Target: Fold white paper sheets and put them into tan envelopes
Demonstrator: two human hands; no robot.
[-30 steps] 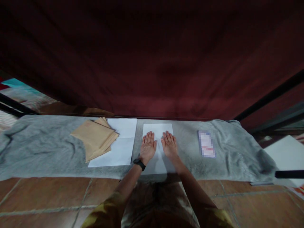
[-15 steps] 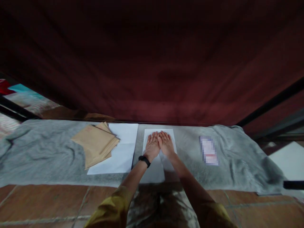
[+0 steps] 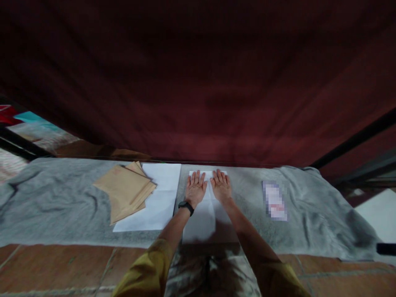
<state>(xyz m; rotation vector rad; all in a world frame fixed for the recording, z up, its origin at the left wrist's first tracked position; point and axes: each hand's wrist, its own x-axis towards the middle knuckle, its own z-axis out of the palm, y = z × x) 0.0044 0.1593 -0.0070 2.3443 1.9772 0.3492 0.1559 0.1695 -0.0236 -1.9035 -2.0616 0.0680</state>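
A white sheet of paper (image 3: 201, 218) lies on a grey cloth (image 3: 62, 202) in front of me. Both my hands press flat on its far end, fingers stretched out. My left hand (image 3: 196, 189), with a black band on the wrist, rests on the left half. My right hand (image 3: 220, 187) rests on the right half, a small gap between the two. Neither hand holds anything.
Left of the sheet lies another white sheet (image 3: 156, 198) with a stack of brown envelopes (image 3: 125, 189) partly on it. A small printed card (image 3: 274, 201) lies on the cloth to the right. A dark red curtain (image 3: 198, 82) hangs behind. Tiled floor (image 3: 62, 268) lies below.
My hands slid up the sheet toward its far edge, came together side by side, then spread slightly apart again.
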